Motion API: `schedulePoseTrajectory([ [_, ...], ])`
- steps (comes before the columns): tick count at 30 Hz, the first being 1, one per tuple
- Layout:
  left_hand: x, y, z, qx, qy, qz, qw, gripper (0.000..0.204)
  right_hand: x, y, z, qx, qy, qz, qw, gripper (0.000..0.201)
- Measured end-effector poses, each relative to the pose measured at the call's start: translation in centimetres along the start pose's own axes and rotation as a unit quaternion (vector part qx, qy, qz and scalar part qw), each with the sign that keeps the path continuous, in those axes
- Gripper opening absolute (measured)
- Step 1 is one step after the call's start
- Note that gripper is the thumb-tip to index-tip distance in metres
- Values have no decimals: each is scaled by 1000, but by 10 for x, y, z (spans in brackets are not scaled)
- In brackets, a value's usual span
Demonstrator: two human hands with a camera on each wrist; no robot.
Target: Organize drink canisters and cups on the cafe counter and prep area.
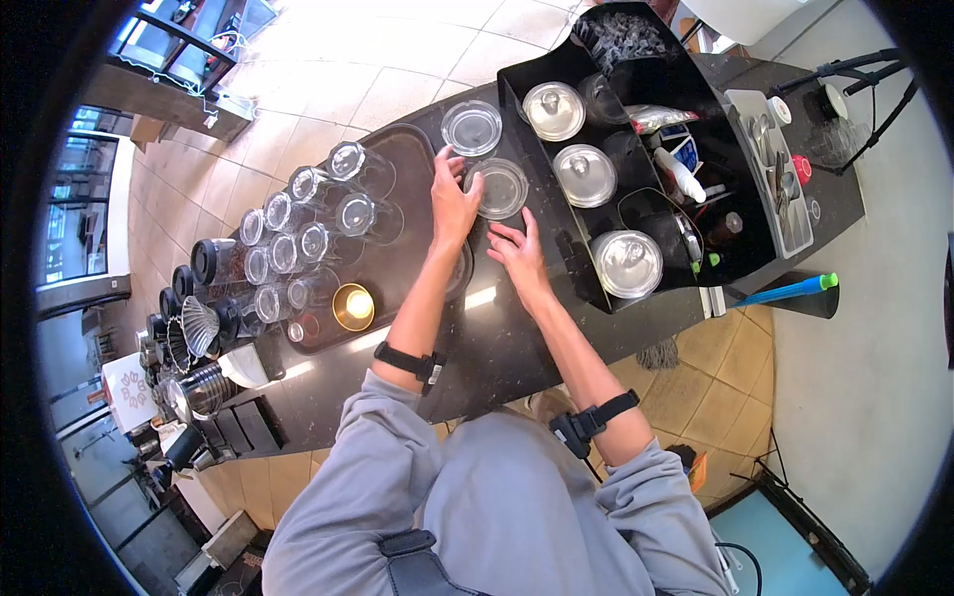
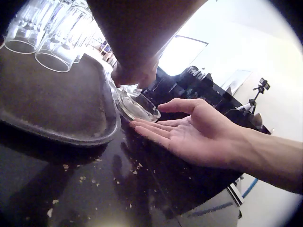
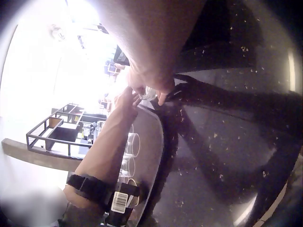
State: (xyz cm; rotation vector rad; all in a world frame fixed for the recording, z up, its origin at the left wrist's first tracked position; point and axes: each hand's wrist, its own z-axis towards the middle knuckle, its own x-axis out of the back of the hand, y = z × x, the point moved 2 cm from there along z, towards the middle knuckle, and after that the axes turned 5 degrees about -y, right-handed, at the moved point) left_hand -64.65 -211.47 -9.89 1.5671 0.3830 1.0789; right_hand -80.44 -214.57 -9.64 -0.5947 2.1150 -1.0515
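Two round clear glass dishes lie on the dark counter beside the brown tray, the far dish just beyond the near dish. My left hand is at the near dish's left side, its thumb at the rim and its fingers spread toward the far dish. Below the near dish, my right hand is held with relaxed fingers and nothing in its palm. The left wrist view shows the right hand palm up beside a glass dish; the left fingers are partly hidden there.
Upturned glasses and a gold bowl stand on the brown tray. To the right, a black organizer holds several round lidded containers. A cutlery tray and black tripod are farther right.
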Motion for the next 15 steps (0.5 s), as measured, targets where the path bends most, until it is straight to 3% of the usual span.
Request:
schedulePoseTrajectory([
  [2, 8, 25, -12, -13, 92, 12, 996, 62, 1, 1, -8, -5, 26, -18, 999, 78],
  [3, 12, 32, -18, -13, 90, 10, 996, 62, 7, 6, -10, -4, 29, -18, 999, 78],
  [5, 22, 41, -33, -20, 101, 12, 995, 61, 23, 22, -15, 22, -40, -157, 986, 68],
  [6, 25, 43, -40, -30, 102, 14, 994, 58, 27, 24, -24, 35, -32, -176, 983, 45],
  [7, 29, 44, -49, -31, 99, 11, 995, 58, 34, 26, -33, 36, -28, -177, 983, 45],
  [9, 36, 48, -70, -15, 67, 11, 998, 56, 50, 28, -55, 13, -98, -290, 952, 32],
  [13, 40, 53, -107, 18, 58, -35, 998, 57, 88, 29, -110, -42, -115, -351, 928, 25],
  [15, 37, 58, -117, 4, 36, -21, 999, 58, 121, 55, -134, -86, -144, -365, 916, 26],
])
